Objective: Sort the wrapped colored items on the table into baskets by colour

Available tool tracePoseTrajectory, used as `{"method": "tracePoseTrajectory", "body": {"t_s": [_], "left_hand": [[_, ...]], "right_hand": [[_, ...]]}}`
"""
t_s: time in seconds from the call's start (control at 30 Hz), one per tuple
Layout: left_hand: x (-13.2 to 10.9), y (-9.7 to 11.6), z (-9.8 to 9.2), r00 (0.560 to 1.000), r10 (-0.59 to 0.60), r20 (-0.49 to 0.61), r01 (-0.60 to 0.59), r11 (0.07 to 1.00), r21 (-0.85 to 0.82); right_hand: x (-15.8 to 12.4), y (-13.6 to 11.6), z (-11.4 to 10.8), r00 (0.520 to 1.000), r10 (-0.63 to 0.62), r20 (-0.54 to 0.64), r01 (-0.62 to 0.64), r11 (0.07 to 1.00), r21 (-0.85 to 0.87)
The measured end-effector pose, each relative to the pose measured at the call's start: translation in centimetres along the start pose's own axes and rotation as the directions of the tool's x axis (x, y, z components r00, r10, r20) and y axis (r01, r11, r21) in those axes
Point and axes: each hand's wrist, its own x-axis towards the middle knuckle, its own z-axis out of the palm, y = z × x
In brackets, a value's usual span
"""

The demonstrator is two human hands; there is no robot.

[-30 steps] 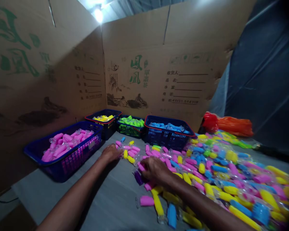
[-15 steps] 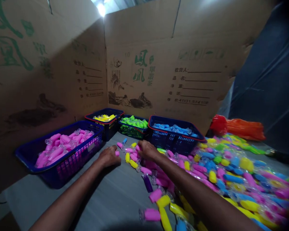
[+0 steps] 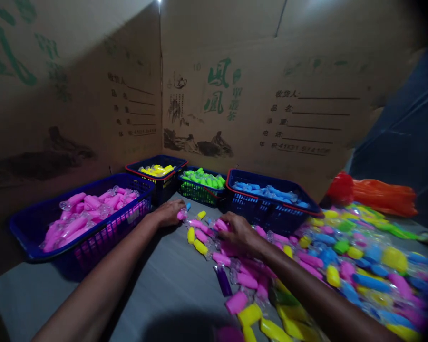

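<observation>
My left hand [image 3: 169, 213] lies on the grey table with its fingers curled around a pink wrapped piece [image 3: 181, 215]. A little to the right, my right hand [image 3: 237, 229] rests on a cluster of pink pieces [image 3: 221, 247], its fingers closed over one of them. A wide heap of pink, yellow, blue and green wrapped pieces [image 3: 342, 256] spreads out to the right of both hands. Left of my left arm stands a blue basket of pink pieces [image 3: 28, 232].
At the back stand three blue baskets: one with yellow pieces [image 3: 171, 167], one with green pieces [image 3: 190, 192], one with blue pieces [image 3: 299, 211]. Tall cardboard walls [image 3: 235, 95] close off the back and left. An orange-red plastic bag [image 3: 374, 195] lies at the far right.
My left hand has slid forward and right onto a pink piece. My right hand moved from the near pile up to the pink cluster. The camera has tilted down and closer.
</observation>
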Motion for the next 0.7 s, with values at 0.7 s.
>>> {"method": "tracePoseTrajectory", "body": {"t_s": [0.7], "left_hand": [[-8.8, 5.2, 2.5, 0.978, -0.187, -0.096, 0.193, 0.979, 0.064]], "right_hand": [[11.6, -19.1, -1.2, 0.922, -0.310, -0.233, 0.373, 0.871, 0.318]]}}
